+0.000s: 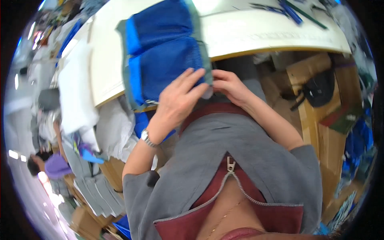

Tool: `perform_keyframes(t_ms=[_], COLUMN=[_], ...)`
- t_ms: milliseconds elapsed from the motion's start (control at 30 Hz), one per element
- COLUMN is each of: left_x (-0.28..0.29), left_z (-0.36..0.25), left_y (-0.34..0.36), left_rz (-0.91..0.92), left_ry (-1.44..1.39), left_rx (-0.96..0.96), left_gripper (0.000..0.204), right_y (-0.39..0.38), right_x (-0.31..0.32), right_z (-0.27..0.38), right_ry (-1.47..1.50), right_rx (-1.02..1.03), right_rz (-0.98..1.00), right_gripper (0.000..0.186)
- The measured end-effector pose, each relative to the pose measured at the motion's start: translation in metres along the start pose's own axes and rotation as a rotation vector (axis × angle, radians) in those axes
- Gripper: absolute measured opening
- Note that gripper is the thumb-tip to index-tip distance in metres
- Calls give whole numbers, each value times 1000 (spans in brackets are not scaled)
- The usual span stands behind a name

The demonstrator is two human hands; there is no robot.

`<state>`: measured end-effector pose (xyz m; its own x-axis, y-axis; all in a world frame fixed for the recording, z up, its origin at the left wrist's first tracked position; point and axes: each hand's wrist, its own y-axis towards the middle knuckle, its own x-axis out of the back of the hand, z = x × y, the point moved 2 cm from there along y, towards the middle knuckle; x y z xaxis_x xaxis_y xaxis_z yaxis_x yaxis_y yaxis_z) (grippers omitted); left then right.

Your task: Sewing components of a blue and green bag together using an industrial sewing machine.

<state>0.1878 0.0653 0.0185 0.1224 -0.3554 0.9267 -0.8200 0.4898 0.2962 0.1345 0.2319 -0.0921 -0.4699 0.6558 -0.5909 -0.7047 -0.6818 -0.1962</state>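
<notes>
A blue mesh fabric piece (162, 52) with grey-green binding and a bright blue strip hangs over the near edge of a pale work table (256, 34). My left hand (180, 100), with a metal watch (146, 138) at the wrist, lies flat on the lower right part of the mesh, fingers spread. My right hand (228, 86) pinches the grey-green edge of the same piece at its lower right corner, next to my left fingertips. My grey zipped top fills the lower middle of the view.
White cloth (78, 88) is heaped at the table's left end. Stacked grey fabric pieces (98, 192) and cardboard boxes (316, 120) stand on the floor to either side. Blue strips (290, 12) lie at the table's far right. Another person in purple (54, 166) is at the left.
</notes>
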Motion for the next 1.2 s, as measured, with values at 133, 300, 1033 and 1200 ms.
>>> perform_keyframes(t_ms=[133,300,1033,1200], left_x=[8,-39,-45,-38], left_z=[-4,-15,-32,-35], left_y=[-6,-21,-3,1], left_rz=[-120,-382,-556,-549], left_ry=[-125,38,429,422], left_rx=[-41,-93,88,63], left_gripper=[15,13,13,13], right_y=[8,12,35,38], right_x=[2,48,46,53], right_z=[-3,-26,-13,-16], right_ry=[-87,-2,230,221], right_rx=[-25,23,-166,-98], right_rz=[2,85,401,405], right_gripper=[37,47,31,31])
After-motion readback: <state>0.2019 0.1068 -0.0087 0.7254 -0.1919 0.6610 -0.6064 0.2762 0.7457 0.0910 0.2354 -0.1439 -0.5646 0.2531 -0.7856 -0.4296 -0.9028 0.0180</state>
